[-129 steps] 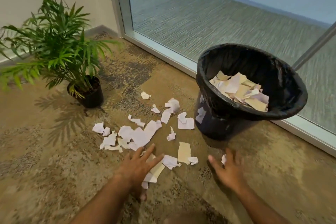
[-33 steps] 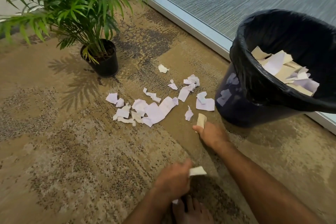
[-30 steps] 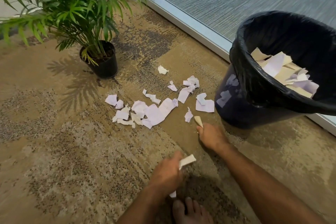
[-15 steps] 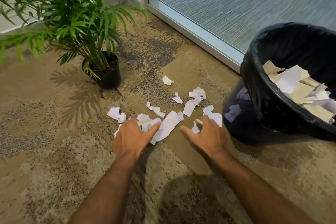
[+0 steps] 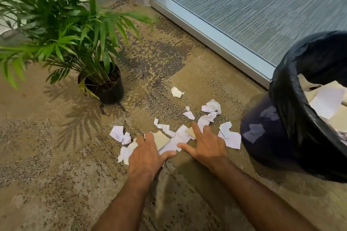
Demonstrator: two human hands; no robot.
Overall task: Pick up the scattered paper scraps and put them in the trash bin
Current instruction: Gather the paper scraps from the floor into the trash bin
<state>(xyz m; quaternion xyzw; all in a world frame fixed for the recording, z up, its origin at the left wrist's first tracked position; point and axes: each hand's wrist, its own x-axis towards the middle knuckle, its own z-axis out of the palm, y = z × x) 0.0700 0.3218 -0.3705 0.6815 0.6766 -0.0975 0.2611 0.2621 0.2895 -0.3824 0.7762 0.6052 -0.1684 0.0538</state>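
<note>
White and tan paper scraps (image 5: 230, 137) lie scattered on the carpet between a potted plant and the trash bin (image 5: 262, 137). The bin is lined with a black bag and stands at the right, with several scraps (image 5: 326, 103) inside it. My left hand (image 5: 148, 154) rests palm down on the near left part of the pile, fingers spread over a tan piece (image 5: 162, 138). My right hand (image 5: 205, 144) lies flat beside it with fingers apart, and its index finger touches another tan scrap (image 5: 189, 131). One crumpled scrap (image 5: 176, 92) lies farthest away.
A potted palm in a black pot (image 5: 107, 90) stands to the left of the scraps, its fronds reaching over the floor. A glass wall with a metal bottom frame (image 5: 206, 30) runs behind the bin. Patterned brown carpet covers the floor.
Both hands, each pinching a scrap a second ago, have moved forward and now lie flat with spread fingers on the pile. The view has shifted closer to the scraps.
</note>
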